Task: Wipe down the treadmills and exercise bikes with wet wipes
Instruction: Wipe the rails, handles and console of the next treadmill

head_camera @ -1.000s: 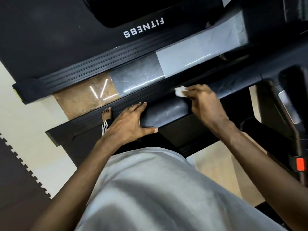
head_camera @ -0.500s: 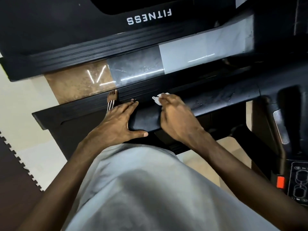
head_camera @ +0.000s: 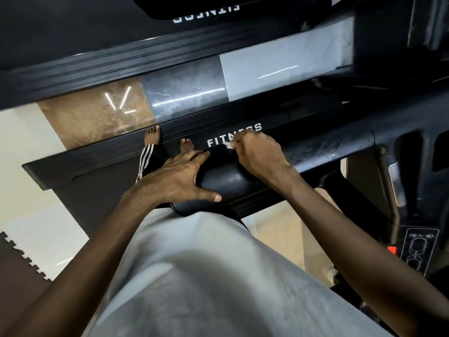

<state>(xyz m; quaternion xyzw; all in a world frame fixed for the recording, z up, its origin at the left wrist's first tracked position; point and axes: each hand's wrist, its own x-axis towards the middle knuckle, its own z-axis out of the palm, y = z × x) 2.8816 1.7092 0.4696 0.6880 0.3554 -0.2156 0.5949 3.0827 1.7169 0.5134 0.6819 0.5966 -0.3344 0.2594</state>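
A black padded treadmill handrail runs from the middle of the view to the right, with wet streaks on it. My right hand grips a small white wet wipe and presses it on top of the rail near its left end. Only a sliver of the wipe shows past my fingers. My left hand lies flat with straight fingers over the rail's rounded left end, thumb spread toward me. Below the rail lies the treadmill deck with white FITNESS lettering.
A second treadmill lies parallel beyond a strip of tiled floor. The console panel with buttons and a red tab sits at the right. My bare feet stand on the side rail. A dark foam mat covers the floor lower left.
My right hand has slid the wipe leftward along the handrail toward my left hand, which has stayed on the rail's end. The view has shifted, revealing the deck's lettering.
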